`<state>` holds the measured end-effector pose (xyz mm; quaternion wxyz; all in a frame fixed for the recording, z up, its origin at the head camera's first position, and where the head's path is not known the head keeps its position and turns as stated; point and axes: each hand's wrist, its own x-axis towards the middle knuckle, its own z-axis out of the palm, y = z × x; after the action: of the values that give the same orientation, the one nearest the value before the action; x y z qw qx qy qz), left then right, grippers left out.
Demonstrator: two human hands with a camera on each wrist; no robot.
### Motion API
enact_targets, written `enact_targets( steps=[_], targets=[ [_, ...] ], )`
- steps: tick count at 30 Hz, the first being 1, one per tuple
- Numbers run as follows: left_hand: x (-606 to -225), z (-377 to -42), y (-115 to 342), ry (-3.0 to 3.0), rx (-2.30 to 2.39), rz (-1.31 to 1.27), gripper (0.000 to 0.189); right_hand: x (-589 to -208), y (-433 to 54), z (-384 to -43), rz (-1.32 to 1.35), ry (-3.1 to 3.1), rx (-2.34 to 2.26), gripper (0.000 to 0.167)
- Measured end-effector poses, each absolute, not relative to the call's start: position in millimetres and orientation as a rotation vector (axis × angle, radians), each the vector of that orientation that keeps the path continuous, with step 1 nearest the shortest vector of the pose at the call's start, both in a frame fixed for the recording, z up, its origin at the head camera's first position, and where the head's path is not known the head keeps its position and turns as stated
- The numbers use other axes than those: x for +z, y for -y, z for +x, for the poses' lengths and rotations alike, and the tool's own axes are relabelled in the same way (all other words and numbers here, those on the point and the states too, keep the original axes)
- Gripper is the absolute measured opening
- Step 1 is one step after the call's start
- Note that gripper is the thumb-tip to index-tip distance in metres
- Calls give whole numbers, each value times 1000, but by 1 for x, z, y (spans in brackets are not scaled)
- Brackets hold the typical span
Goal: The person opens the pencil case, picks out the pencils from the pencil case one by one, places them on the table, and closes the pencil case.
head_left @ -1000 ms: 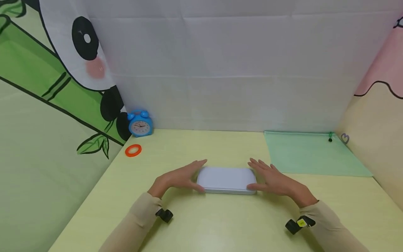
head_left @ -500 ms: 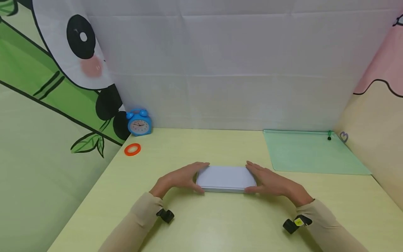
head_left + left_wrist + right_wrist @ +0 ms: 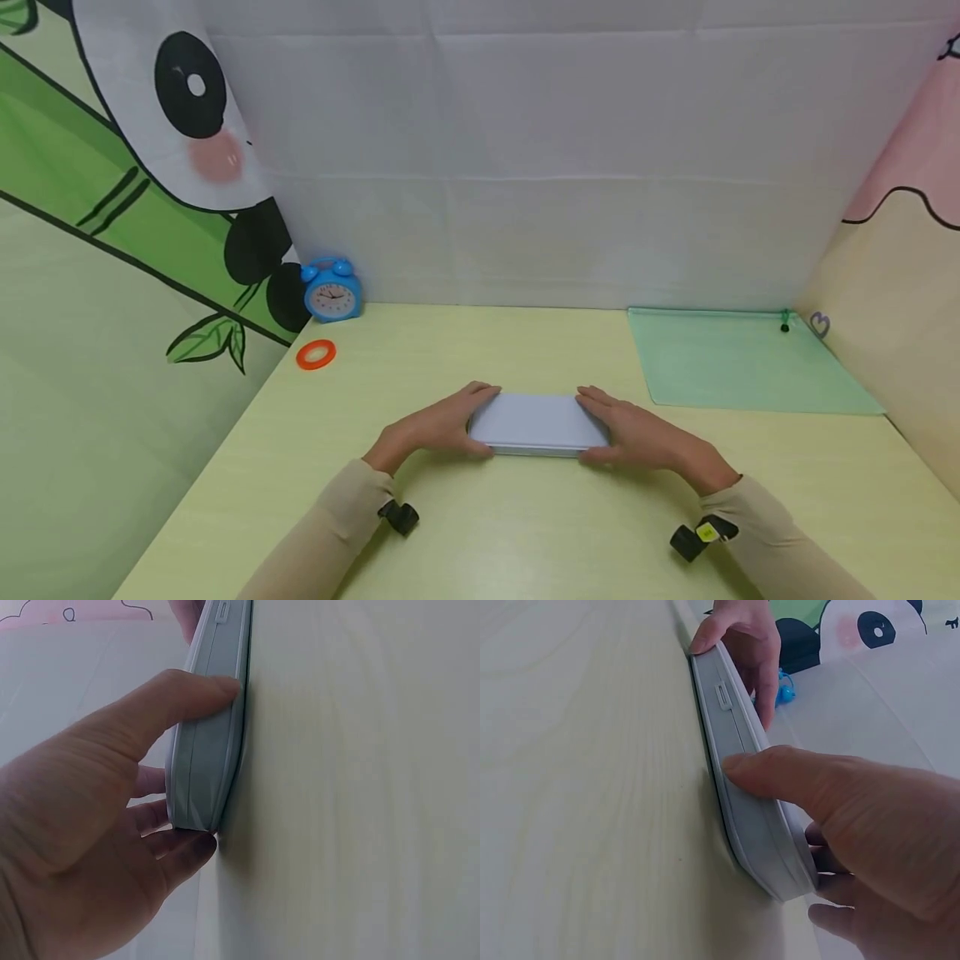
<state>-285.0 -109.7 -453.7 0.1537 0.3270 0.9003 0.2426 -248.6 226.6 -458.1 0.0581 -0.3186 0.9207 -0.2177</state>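
A flat rectangular case (image 3: 538, 421) with a white lid and grey sides lies on the table. My left hand (image 3: 435, 425) grips its left end, the thumb on the near side and the fingers wrapped round the end and the far side. On the right end, my right hand (image 3: 637, 433) holds it the same way. The left wrist view shows the case's grey side (image 3: 206, 750) under the left thumb. In the right wrist view a small rectangular tab (image 3: 723, 696) sits on the seam of the near side, between the two thumbs.
A blue alarm clock (image 3: 332, 292) stands at the back left corner, with an orange ring (image 3: 316, 354) in front of it. At the back right lies a translucent green sheet or pouch (image 3: 750, 367). A white cloth backdrop (image 3: 525, 167) rises behind the table.
Both hands have closed in on the ends of the case; the right hand has moved left onto its right end. The case has hardly moved.
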Motion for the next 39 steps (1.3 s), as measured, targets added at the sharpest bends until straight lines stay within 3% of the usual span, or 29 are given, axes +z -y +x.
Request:
enact_targets(
  steps=[28,35,39],
  targets=[
    [-445,-293,106,-2599,638,1001,93,-451,-226,-257,-1098,-2828,-568,84],
    [-443,-293,112,-2561,653,1040,95,-450,-232,-259,-1154,-2694,-846,71],
    [-445,-291,115,-2543,648,1014,97,-448,-232,-256,-1131,-2670,-868,74]
  ],
)
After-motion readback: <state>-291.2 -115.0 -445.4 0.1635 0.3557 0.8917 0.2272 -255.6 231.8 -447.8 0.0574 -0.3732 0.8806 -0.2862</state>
